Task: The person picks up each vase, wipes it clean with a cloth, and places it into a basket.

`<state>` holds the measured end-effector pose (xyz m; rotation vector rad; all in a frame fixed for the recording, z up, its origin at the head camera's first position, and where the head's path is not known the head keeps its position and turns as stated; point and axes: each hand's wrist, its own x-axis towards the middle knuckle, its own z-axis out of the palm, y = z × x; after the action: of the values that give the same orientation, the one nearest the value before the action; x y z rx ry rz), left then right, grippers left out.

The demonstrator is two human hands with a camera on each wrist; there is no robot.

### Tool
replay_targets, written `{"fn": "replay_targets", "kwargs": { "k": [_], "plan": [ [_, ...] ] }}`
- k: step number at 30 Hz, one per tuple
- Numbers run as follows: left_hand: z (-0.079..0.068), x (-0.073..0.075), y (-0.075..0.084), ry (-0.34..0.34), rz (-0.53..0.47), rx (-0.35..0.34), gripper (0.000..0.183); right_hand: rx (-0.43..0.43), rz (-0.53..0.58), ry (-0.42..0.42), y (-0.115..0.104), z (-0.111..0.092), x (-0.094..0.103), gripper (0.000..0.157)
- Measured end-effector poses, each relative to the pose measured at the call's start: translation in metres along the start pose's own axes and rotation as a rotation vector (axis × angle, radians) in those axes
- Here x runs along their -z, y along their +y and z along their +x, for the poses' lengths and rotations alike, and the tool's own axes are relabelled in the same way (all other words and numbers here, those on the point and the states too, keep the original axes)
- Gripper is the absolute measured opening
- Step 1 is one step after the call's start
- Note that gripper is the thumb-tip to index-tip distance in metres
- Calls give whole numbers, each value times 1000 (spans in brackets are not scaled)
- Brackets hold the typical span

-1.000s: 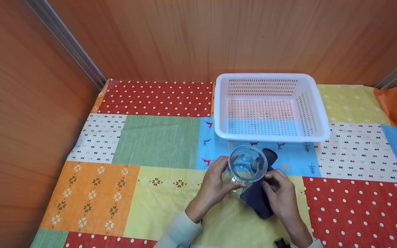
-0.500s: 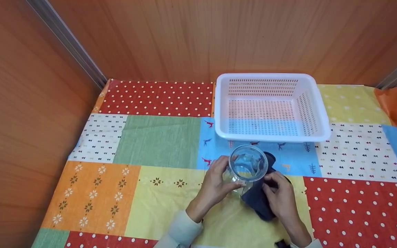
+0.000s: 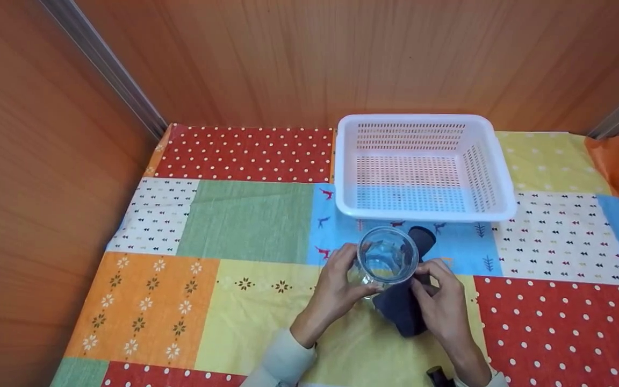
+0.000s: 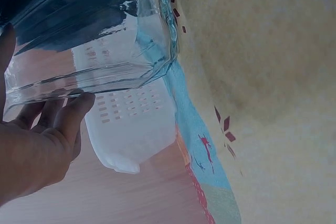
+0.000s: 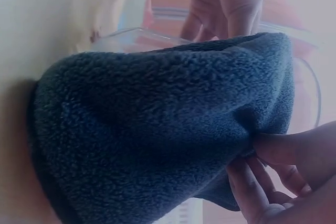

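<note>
A clear glass jar (image 3: 382, 263) stands upright, its round mouth facing up in the head view. My left hand (image 3: 336, 285) grips its left side, thumb at the front and fingers behind. In the left wrist view the fingers of that hand (image 4: 47, 140) curl against the glass jar (image 4: 105, 72). My right hand (image 3: 444, 301) pinches a dark blue-grey fleecy cloth (image 3: 401, 309) against the jar's right side. The right wrist view shows the folded cloth (image 5: 157, 114) covering much of the jar, with thumb and fingers of the right hand (image 5: 289, 177) bunching it.
Behind the jar sits a white perforated plastic basket (image 3: 425, 216), with nothing in it. A patchwork-patterned tablecloth (image 3: 256, 215) covers the table. Wood-grain panels (image 3: 309, 64) rise at the back and left. A small black object (image 3: 437, 375) lies by the right wrist.
My right hand has shifted slightly with the cloth along the jar's right side, the cloth's far end dipping and then coming up again. The left hand and jar have stayed in place.
</note>
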<state>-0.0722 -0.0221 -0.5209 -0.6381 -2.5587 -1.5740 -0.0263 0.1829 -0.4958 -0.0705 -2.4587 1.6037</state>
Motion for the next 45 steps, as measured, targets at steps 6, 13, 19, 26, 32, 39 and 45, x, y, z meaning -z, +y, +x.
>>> {"fn": "replay_targets", "kwargs": {
  "k": [6, 13, 19, 26, 32, 39, 45],
  "plan": [
    [0, 0, -1, 4, 23, -15, 68, 12, -13, 2, 7, -2, -2, 23],
    [-1, -1, 1, 3, -14, 0, 67, -42, -95, -15, 26, -4, -6, 23],
    [-1, 0, 2, -9, -37, 37, 67, -54, -135, -21, 40, -4, -9, 23],
    [-1, 0, 1, -11, -25, 41, 66, -71, -129, -28, 36, -4, -8, 21],
    [-1, 0, 0, 6, -1, 8, 66, -71, -64, -24, 11, -1, -2, 20],
    [0, 0, 0, -11, -13, 14, 66, -10, 7, 18, -2, -1, 1, 18],
    [0, 0, 0, -11, -2, 11, 67, -37, -17, 22, 6, -2, -3, 20]
  ]
}}
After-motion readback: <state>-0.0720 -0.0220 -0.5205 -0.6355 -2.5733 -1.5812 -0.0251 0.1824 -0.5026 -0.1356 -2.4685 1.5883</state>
